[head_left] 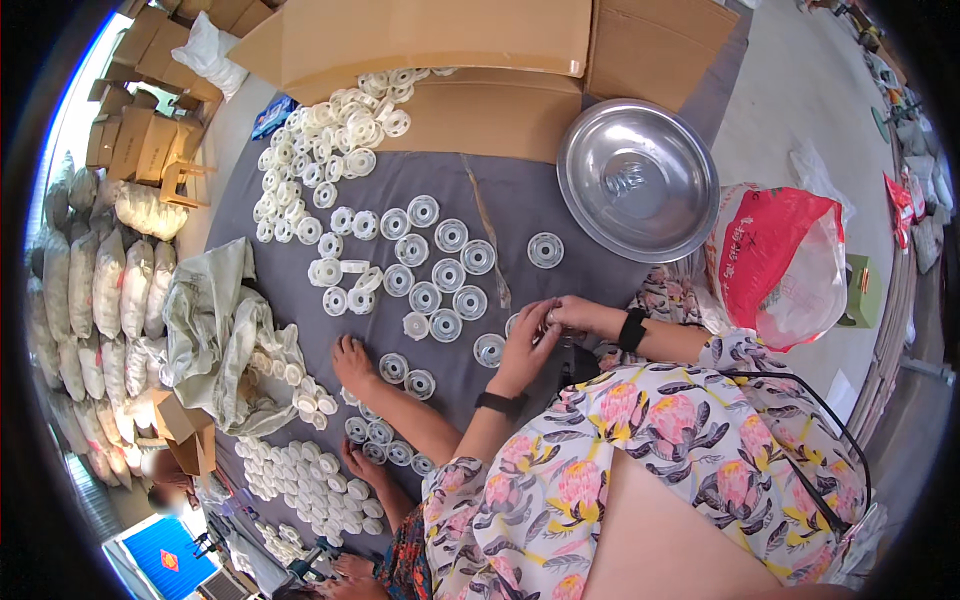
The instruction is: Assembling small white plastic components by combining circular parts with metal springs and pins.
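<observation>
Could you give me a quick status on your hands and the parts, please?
Left hand and right hand pinch one white disc together. More discs on grey cloth. Nothing in the way.

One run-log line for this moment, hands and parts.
left hand: pinching small white disc | right hand: on same disc | white discs: spread on grey cloth | steel bowl: beyond

A small white round plastic disc [549,312], mostly hidden, is pinched between both hands above the grey cloth.
</observation>
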A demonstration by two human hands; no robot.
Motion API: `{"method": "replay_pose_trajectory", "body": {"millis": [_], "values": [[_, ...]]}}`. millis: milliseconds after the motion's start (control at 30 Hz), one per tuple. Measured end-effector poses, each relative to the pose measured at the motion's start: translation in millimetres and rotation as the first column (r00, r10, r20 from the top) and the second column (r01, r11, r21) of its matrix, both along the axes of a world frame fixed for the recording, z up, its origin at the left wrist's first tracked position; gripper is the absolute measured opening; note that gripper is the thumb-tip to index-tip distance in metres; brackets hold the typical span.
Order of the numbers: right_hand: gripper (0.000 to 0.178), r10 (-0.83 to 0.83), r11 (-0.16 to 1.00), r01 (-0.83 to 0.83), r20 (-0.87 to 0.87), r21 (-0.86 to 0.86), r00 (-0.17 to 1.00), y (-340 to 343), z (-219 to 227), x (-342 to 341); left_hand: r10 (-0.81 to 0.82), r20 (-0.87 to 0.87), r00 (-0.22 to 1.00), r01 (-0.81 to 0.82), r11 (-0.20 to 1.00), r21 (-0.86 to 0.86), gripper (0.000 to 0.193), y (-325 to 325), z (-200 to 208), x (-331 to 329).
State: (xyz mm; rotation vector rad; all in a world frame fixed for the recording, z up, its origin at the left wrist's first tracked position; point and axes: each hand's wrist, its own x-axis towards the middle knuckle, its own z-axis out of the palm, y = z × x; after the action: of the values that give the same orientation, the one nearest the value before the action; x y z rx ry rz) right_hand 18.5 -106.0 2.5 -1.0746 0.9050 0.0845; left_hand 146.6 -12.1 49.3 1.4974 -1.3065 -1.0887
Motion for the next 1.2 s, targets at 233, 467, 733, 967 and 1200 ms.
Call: {"method": "replay_pose_trajectory", "body": {"millis": [233,467,733,967,1200], "values": [[0.027,0.018,0.995,-0.017,-0.014,0.096,1.0,10.7,-1.6,-1.2,0.241,-0.048,0.969,-0.237,0.969,0.072,0.017,25.3,-21.9,-23.9],[0.037,0.058,0.997,-0.058,-0.005,0.049,0.998,12.4,-4.9,-2.4,0.385,-0.5,0.776,-0.256,0.916,0.307,0.024,29.4,-34.5,-15.4],[0.043,-0.103,0.978,0.114,0.067,-0.177,0.992,15.9,-12.0,4.1,0.254,-0.453,0.854,-0.158,0.958,0.239,0.041,19.6,-23.1,-9.2],[0.033,-0.138,0.881,0.177,0.12,-0.44,0.983,5.8,-8.8,5.5,0.302,-0.401,0.865,-0.183,0.934,0.308,0.046,12.5,-13.5,-5.1],[0.027,-0.306,0.92,0.334,0.157,-0.203,0.939,-3.2,-3.6,13.1,0.389,-0.653,0.65,-0.301,0.92,0.249,0.036,8.9,-11.8,-3.2]]}}
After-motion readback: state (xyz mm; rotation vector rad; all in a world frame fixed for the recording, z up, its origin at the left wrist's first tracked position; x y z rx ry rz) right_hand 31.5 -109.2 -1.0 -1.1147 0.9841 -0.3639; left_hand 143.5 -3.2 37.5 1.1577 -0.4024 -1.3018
